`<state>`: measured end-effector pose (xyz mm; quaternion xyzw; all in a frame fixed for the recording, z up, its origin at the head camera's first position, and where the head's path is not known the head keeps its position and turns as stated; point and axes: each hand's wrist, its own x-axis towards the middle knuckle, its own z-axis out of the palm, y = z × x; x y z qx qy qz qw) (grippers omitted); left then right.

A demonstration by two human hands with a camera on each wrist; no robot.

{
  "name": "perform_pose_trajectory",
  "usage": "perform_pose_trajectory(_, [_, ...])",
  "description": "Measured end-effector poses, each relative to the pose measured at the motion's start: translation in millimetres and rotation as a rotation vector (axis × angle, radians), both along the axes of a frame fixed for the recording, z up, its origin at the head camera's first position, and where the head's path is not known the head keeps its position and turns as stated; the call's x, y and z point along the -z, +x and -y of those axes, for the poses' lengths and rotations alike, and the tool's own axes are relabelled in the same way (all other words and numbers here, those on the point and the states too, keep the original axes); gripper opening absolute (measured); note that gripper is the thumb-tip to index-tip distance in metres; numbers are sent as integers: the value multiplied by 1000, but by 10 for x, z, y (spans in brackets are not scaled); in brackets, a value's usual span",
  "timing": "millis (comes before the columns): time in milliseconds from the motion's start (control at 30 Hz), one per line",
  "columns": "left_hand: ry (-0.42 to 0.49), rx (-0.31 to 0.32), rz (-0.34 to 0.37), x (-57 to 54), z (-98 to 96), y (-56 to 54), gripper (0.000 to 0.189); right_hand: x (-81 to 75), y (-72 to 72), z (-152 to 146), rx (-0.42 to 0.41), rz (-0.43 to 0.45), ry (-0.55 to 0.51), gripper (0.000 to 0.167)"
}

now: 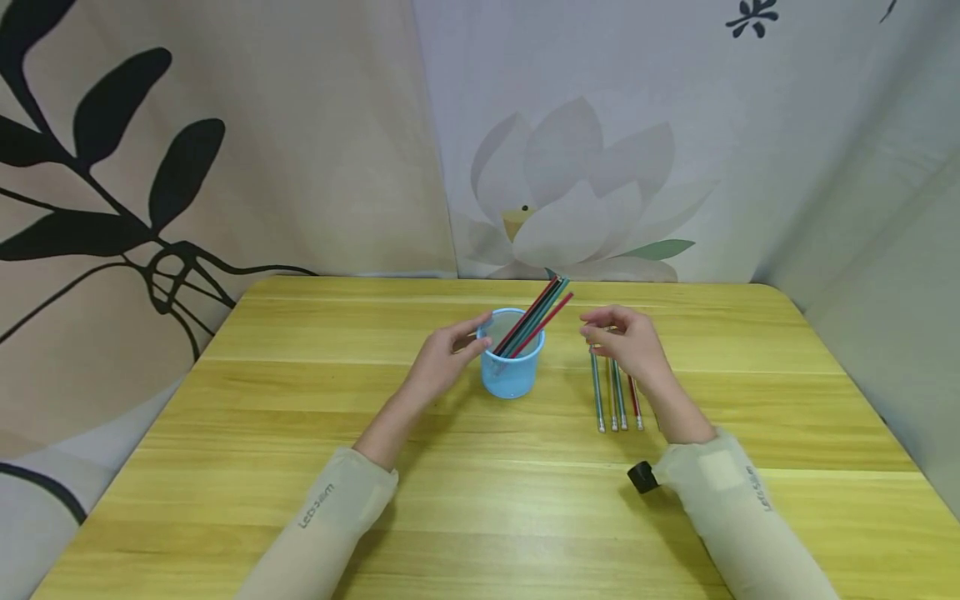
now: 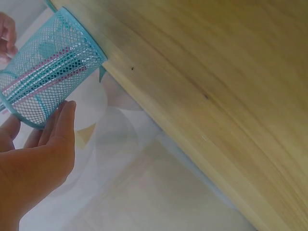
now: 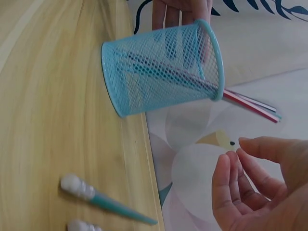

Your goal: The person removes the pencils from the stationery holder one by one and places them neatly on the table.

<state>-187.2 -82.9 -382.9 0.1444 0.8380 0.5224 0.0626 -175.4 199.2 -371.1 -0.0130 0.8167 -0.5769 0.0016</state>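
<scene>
A light blue mesh pencil cup (image 1: 510, 382) stands upright on the table, with several red and dark green pencils (image 1: 534, 318) leaning to the right inside it. My left hand (image 1: 438, 360) holds the cup at its left side near the rim, thumb in front and fingers behind. To the right, several pencils with white eraser ends (image 1: 597, 392) lie side by side on the table. Over their far ends hovers my right hand (image 1: 630, 340), fingers loosely bent. In the right wrist view, nothing shows between the thumb and fingertips of that hand (image 3: 262, 185).
The wooden table (image 1: 262, 400) ends at a back edge just beyond the cup. Behind it hangs a pale curtain (image 1: 337, 167) with leaf and flower prints. A small black block (image 1: 642, 477) sits at the right sleeve's cuff.
</scene>
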Motion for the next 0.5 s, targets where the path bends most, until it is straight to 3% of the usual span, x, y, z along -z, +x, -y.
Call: perform_pose_trajectory(500, [26, 3, -7, 28, 9, -5, 46, -17, -33, 242, -21, -16, 15, 32])
